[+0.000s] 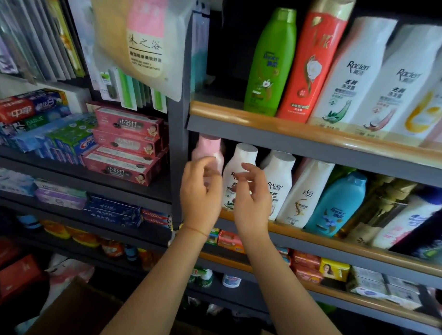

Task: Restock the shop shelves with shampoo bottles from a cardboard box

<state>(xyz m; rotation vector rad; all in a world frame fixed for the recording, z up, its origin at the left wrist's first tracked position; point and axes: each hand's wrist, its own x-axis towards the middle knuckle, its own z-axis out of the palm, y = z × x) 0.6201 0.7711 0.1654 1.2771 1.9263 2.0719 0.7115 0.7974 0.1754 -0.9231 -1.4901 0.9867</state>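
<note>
1. Head view, centre of the frame: two bare forearms rise from the bottom edge toward the middle shelf (312, 242) of a dark shop rack with a wooden front lip.
2. The left hand (200, 194) is raised in front of a pink shampoo bottle (207, 148) at the far left end of that shelf, hard against the upright post. Its fingers curl loosely toward the bottle's shoulder; whether they actually grip it cannot be told, since the hand hides the bottle's lower body.
3. The right hand (252, 197) hovers just right of the left one, fingers relaxed and spread, holding nothing, in front of a white shampoo bottle (241, 168).
4. The key relation: the pink bottle stands directly behind and slightly above the left hand, its long axis upright, so the left hand is the nearer one (the right is one bottle over).
5. The pink bottle looks pale, matte, with a broad flat cap; its label is hidden.
6. To the right along the shelf stand more white bottles, then a blue bottle (336, 204).
7. Lower left of the frame: a brown cardboard box (79, 312) sits in shadow, contents unseen.
</note>
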